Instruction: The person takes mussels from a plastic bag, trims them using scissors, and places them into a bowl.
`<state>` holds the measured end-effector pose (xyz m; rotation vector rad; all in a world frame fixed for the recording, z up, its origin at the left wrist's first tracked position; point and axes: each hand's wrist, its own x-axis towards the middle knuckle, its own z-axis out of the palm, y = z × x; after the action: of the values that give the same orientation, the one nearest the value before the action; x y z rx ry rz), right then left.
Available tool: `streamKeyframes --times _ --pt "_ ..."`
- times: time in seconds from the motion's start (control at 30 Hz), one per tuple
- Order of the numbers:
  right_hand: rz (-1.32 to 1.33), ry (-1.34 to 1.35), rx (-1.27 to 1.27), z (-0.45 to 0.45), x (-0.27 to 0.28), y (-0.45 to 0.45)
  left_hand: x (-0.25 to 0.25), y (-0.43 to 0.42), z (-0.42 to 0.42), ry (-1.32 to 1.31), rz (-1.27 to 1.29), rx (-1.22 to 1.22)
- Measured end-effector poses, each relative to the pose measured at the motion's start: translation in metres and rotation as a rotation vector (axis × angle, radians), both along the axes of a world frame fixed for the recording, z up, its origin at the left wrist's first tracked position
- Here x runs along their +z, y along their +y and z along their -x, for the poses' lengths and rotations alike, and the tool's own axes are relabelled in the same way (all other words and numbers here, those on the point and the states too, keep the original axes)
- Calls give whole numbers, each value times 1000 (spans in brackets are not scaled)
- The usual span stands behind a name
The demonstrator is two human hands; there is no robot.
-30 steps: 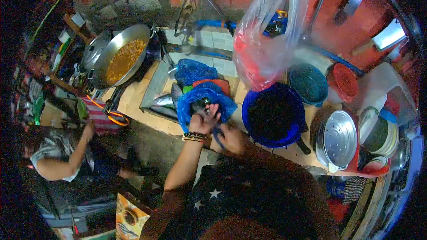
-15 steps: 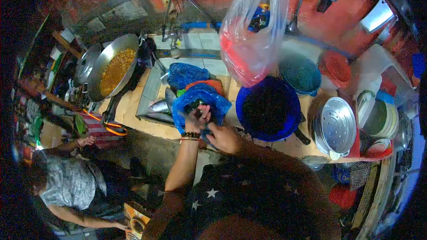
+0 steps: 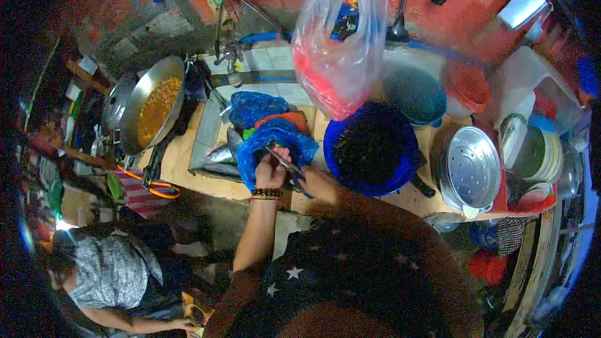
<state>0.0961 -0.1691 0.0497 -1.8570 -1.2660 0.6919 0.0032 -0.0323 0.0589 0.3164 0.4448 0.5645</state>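
Observation:
My left hand [image 3: 269,172], with beaded bracelets at its wrist, is closed over the mouth of a blue plastic bag [image 3: 294,138]. What its fingers hold is too small and dim to make out. My right hand [image 3: 317,184] grips what look like scissors [image 3: 287,164], their blades slanting up and left past the left fingers, over the bag. Silvery fish [image 3: 220,155] lie in the tiled sink [image 3: 205,126], just left of the bag. Behind are a second blue plastic bag [image 3: 255,107] and something orange [image 3: 293,120].
A wide pan of food [image 3: 145,81] stands at the left. To the right are a deep blue basin [image 3: 335,150] with dark contents, a dark handle [image 3: 422,185] and a perforated metal steamer [image 3: 471,166]. A clear plastic bag [image 3: 341,50] hangs ahead. Another person [image 3: 116,269] is at lower left.
My right hand has brought the scissors up beside the left fingers, their blades now showing over the bag. My left hand has turned and closed. The view has shifted slightly.

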Motion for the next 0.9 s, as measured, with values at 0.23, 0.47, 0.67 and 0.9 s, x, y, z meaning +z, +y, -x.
streamKeyframes --times 0.23,0.47,0.67,0.9 --pt "-454 -125 170 12 94 -22 23 -3 -2 50 164 38" --pt "131 -21 -3 -4 50 -8 34 -14 -2 12 112 -102" --pt "142 62 5 -7 101 -19 36 -12 -8 49 -142 -67" --pt "332 84 35 -8 56 -10 39 -16 -11 354 -206 12"
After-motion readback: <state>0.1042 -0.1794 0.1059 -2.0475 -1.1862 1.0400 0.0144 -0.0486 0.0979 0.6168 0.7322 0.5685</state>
